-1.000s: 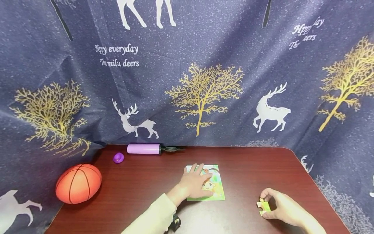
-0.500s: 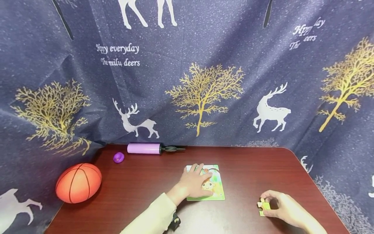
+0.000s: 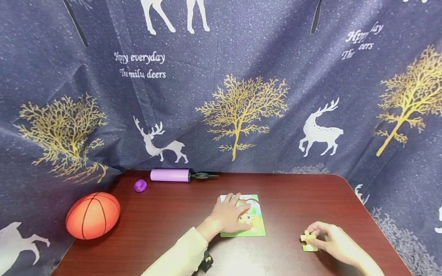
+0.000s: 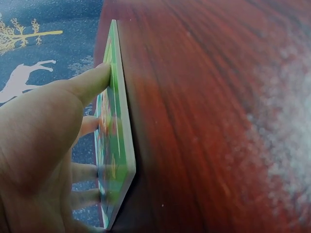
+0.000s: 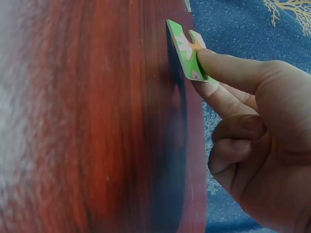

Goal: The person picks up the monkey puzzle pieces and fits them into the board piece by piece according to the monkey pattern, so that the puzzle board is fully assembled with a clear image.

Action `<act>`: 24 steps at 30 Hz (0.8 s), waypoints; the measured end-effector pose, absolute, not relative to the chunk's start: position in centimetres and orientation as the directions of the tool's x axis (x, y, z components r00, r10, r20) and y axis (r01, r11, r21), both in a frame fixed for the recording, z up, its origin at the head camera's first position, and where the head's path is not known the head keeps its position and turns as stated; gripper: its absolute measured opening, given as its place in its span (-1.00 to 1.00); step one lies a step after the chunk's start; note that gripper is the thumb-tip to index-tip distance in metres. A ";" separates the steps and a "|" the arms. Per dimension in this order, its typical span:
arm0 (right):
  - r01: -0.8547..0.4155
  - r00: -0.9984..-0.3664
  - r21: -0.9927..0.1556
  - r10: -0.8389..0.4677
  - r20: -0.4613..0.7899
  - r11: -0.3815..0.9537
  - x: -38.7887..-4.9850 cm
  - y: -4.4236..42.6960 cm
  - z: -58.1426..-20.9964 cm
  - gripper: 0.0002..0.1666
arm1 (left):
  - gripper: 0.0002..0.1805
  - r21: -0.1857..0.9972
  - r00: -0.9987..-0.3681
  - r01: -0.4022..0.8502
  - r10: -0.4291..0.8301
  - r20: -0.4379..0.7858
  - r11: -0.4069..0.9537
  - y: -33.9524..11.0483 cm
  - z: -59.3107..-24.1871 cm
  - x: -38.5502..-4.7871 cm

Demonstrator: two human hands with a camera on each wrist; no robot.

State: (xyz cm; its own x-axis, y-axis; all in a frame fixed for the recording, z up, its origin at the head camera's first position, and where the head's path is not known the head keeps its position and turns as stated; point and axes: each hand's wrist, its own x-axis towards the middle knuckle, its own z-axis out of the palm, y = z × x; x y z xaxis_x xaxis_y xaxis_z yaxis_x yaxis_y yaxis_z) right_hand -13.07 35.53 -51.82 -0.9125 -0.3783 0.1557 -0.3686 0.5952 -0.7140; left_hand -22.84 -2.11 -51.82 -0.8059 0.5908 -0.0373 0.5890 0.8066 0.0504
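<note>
My left hand (image 3: 229,216) lies spread over the left part of a square picture puzzle (image 3: 257,226), its fingers nearly straight on the surface. The puzzle has a green border and a cartoon face, partly hidden by the hand. In the left wrist view the thumb touches the green edge of the puzzle board (image 4: 116,97). To the right, my right hand (image 3: 333,243) pinches a small green jigsaw piece (image 3: 309,248) between thumb and fingers. The right wrist view shows this jigsaw piece (image 5: 187,51) tilted just off the table, with the other fingers curled below.
On the brown table (image 3: 172,214) a purple pump (image 3: 170,175) with a black end lies at the back. A small purple object (image 3: 140,186) sits near it. An orange ball (image 3: 93,216) is at the left edge. A patterned cloth (image 3: 193,96) hangs behind.
My right hand has shifted the jigsaw piece slightly left and turned it, with its thumb now over the piece's face. The left hand and puzzle have stayed in place.
</note>
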 end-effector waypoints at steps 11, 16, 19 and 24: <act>-0.311 -0.940 -0.743 -0.308 0.148 0.593 -14.2 33.8 -51.3 -0.88 | -0.13 0.066 -0.804 0.589 0.593 -0.051 0.805 -2.2 -51.6 -22.8; -0.307 -0.944 -0.752 -0.284 0.165 0.583 -14.9 32.2 -51.1 -0.90 | -0.12 0.074 -0.805 0.588 0.591 -0.051 0.806 -2.2 -51.5 -22.8; -0.303 -0.945 -0.774 -0.283 0.167 0.556 -15.4 31.0 -50.9 -0.91 | -0.12 0.072 -0.807 0.584 0.588 -0.055 0.808 -2.2 -51.5 -22.8; -0.227 -0.968 -0.809 -0.214 0.129 0.543 -16.2 29.2 -50.7 -0.87 | -0.11 0.062 -0.809 0.582 0.585 -0.062 0.811 -2.2 -51.6 -22.8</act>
